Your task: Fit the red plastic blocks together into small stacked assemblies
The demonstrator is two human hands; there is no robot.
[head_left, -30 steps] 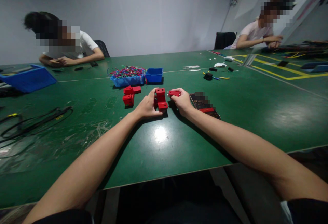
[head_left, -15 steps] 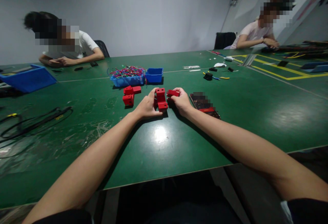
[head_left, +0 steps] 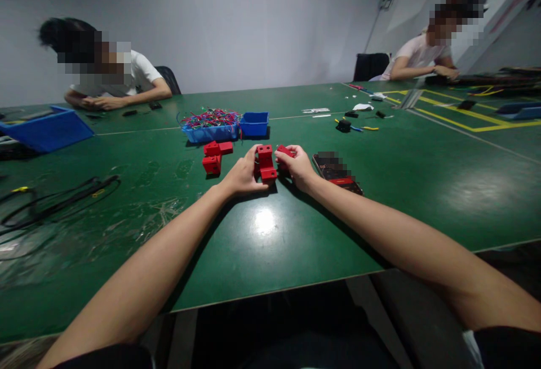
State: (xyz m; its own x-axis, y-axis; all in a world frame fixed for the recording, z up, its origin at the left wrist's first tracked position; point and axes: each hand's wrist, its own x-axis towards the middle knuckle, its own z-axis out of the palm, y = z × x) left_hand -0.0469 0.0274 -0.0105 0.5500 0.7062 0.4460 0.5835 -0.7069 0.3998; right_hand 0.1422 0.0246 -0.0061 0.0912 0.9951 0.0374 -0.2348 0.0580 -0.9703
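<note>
— Listing from the near edge: what is entry one?

— Green table [head_left: 422, 177], worn and scratched on its left part. Two bare forearms reach out over it.

— Entry two, the hands?

— Left hand [head_left: 243, 176]: fingers curled shut around the left side of a red bracket [head_left: 266, 164], thumb along its near face. Right hand [head_left: 301, 167]: fingertips pinched closed on a small red piece [head_left: 285, 150], held just against the bracket's upper right side.

— Where does the bracket sit?

— Between the two hands, mid-table, its base down on the green surface.

— Entry three?

— Phone [head_left: 338, 174], flat on the table, just right of the right wrist.

— Left side, same depth?

— Black cables [head_left: 59, 200], looped loosely, well apart from the hands.

— Next row out?

— Spare red blocks [head_left: 215, 156], a small cluster left of the bracket and slightly beyond it, not touched by either hand.

— Beyond those?

— Pale blue tray [head_left: 207, 132] heaped with coloured wires [head_left: 211, 117]. Small blue bin [head_left: 254, 123] touching its right end. Large blue bin [head_left: 46, 128] far left. Black tool [head_left: 343, 125] with yellow and blue bits beside it, to the right.

— Farthest row?

— Two seated people: one at far left, hands [head_left: 95, 102] together on the table; one at far right, forearms resting by yellow floor-style markings [head_left: 465, 121].
</note>
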